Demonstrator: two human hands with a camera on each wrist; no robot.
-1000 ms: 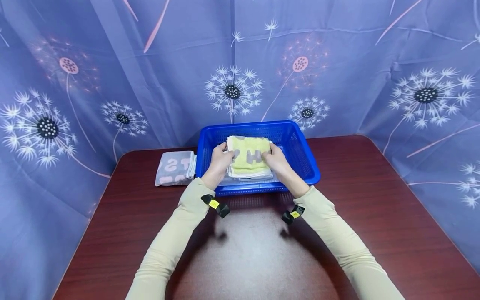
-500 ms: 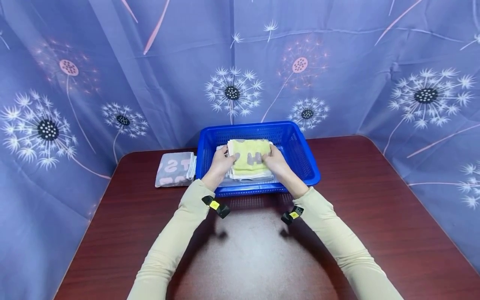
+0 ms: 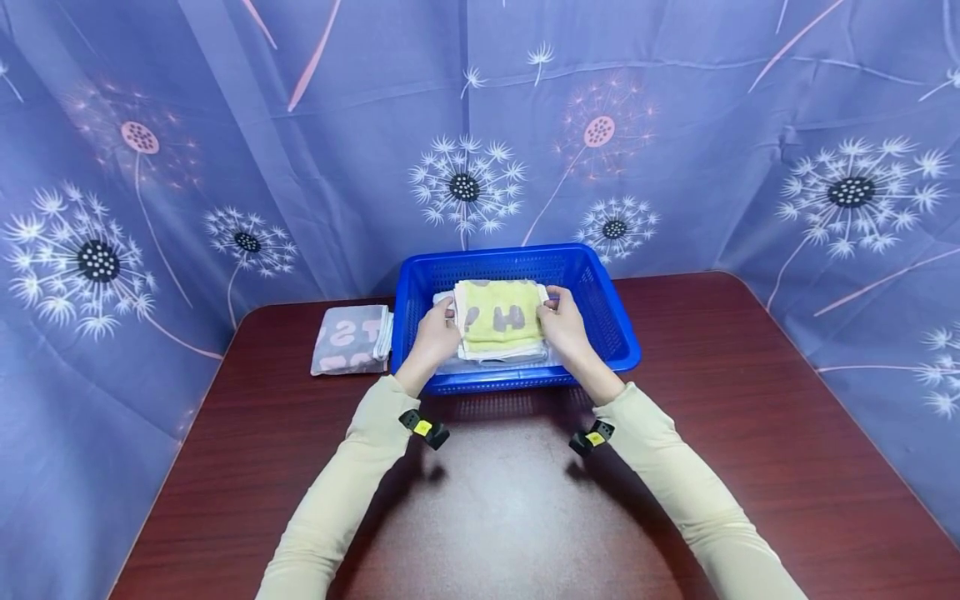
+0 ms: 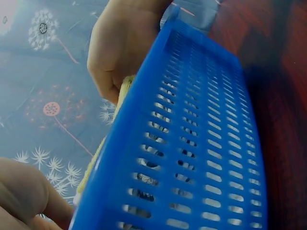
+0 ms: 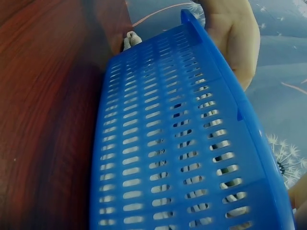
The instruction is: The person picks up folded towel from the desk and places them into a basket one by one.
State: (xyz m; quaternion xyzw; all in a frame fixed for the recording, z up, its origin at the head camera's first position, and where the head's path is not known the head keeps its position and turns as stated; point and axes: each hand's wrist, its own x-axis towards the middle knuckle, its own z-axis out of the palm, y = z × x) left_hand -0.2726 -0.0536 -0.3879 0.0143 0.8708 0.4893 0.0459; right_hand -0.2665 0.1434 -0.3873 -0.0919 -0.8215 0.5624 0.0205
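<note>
In the head view, a folded yellow towel (image 3: 495, 315) with grey letters lies on other folded cloth inside a blue plastic basket (image 3: 618, 321). My left hand (image 3: 435, 337) pinches the towel's left edge, and my right hand (image 3: 566, 327) pinches its right edge. Both thumbs are off the lettered top. The left wrist view shows the basket's slotted front wall (image 4: 192, 129), with my right hand (image 4: 125, 45) at the towel's yellow edge and my left hand (image 4: 21, 196) lower down. In the right wrist view the wall hides most of the towel.
A folded grey towel with pink letters (image 3: 348, 340) lies on the table just left of the basket. The dark red table (image 3: 720, 400) extends to the front and right. A blue dandelion-print curtain (image 3: 337, 167) hangs behind.
My thumbs have slid outward off the towel's top to its side edges, uncovering more of the letters. Both wrists have moved slightly apart. The yellow towel has settled a little lower in the view.
</note>
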